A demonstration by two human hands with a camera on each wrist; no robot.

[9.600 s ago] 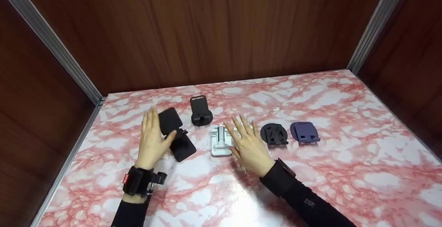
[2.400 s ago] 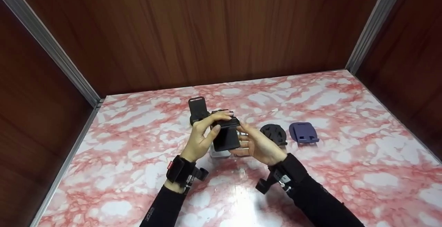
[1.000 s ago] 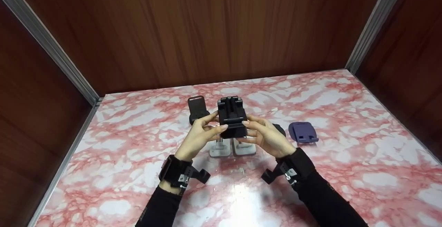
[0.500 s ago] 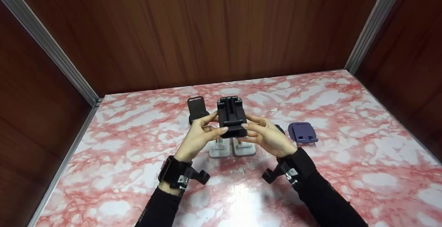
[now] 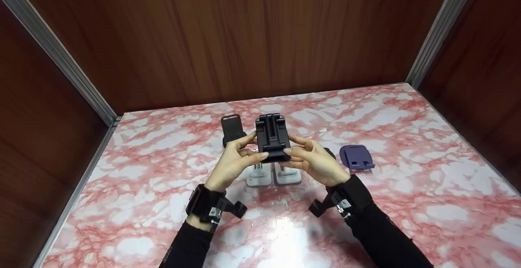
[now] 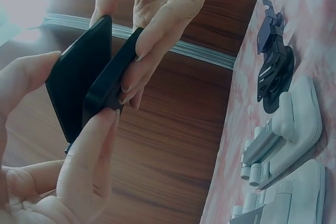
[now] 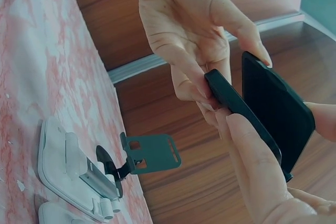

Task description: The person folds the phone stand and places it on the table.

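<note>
Above the table, both hands hold a black folding phone stand [image 5: 273, 135] in front of the body. My left hand [image 5: 236, 160] pinches its left edge between thumb and fingers. On the opposite edge my right hand [image 5: 315, 162] pinches it the same way. The left wrist view shows the stand's two black plates [image 6: 84, 77] nearly parallel, with a gap between them; fingers press on their edges. Below the hands stand two white phone stands [image 5: 259, 177], side by side and folded low, their upper parts hidden by the hands and the black stand.
A black round-based phone stand [image 5: 233, 127] stands raised behind my left hand. Behind my right hand, another black round stand [image 5: 330, 152] is mostly hidden. A purple stand [image 5: 357, 157] lies flat to the right. Wooden panels [image 5: 260, 44] wall in the pink marbled table [image 5: 163, 129].
The black folding stand, earlier lying spread out by the left hand, was lifted to the middle and folded up. Over the last second it has tilted slightly while both hands keep their grip.
</note>
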